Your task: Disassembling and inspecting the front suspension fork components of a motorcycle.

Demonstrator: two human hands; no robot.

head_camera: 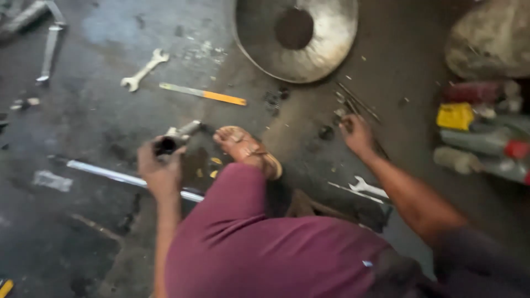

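My left hand (158,168) is closed around a short grey metal cylinder part (178,137) with a dark open end, held just above the dark oily floor. My right hand (356,133) reaches out to the right, fingers down on the floor beside several thin metal rods (359,102); whether it grips one is blurred. Between the hands sits my sandalled foot (248,149), with my maroon trouser leg (259,243) below it.
A large round metal dish (326,52) lies at the top. An open-ended spanner (144,69) and a yellow-tipped flat tool (204,94) lie upper left. A long metal bar (118,176) runs under my left hand. Another spanner (367,188) lies right; bottles and cans (486,140) crowd the right edge.
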